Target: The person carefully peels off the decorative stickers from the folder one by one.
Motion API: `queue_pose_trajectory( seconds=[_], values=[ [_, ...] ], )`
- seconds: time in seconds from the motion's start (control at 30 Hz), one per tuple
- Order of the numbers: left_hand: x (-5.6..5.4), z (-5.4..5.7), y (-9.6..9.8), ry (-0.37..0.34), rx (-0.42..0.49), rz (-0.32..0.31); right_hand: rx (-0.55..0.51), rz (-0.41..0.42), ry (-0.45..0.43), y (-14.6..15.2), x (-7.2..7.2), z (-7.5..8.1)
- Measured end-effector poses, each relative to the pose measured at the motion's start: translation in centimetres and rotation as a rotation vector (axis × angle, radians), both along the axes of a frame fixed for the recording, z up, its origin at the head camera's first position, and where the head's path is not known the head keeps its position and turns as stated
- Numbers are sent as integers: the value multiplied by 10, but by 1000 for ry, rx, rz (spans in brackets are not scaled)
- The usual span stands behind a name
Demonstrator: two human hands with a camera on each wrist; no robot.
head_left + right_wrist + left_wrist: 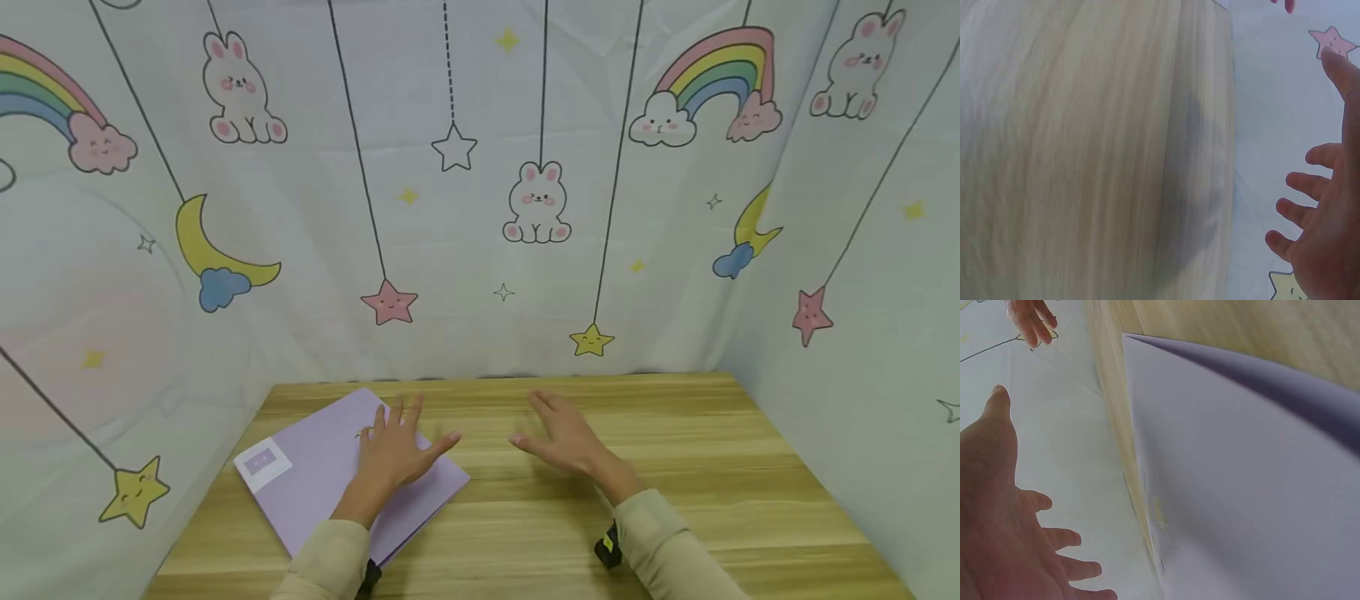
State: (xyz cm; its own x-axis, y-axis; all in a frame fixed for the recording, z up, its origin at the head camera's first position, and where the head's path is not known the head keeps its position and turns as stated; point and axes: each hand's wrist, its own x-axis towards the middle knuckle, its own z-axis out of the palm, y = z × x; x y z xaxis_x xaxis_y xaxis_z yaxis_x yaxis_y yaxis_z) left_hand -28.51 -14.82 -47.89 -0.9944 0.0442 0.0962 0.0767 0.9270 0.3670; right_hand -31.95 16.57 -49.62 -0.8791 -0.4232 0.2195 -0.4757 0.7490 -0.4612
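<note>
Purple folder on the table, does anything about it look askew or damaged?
Yes, slightly askew: the purple folder lies at an angle to the edges of the table, and the left wrist view shows a gap along one edge, so it isn't fully flat. No damage shows, though the left hand hides part.

I see two hands [393, 450] [567, 442], one purple folder [318, 479], one table [720, 475], three whole bunnies [537, 218], two rainbows [712, 57], two moons [195, 242], two pink stars [390, 303] and two smiling yellow stars [592, 341].

No legible text, the white label [262, 464] on the purple folder [321, 467] too small
</note>
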Motion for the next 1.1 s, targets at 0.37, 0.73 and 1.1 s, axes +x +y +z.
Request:
queue_pose_trajectory(
  seconds=[0.37,0.73,1.1],
  values=[
    [1,-4,-28,-12,29,69,-3,50,-28,-27,4,0],
    [5,9,-73,-117,113,242,7,116,-76,-56,8,-5],
    [12,-4,-100,-147,165,312,68,189,-51,-88,18,-9]
  ],
)
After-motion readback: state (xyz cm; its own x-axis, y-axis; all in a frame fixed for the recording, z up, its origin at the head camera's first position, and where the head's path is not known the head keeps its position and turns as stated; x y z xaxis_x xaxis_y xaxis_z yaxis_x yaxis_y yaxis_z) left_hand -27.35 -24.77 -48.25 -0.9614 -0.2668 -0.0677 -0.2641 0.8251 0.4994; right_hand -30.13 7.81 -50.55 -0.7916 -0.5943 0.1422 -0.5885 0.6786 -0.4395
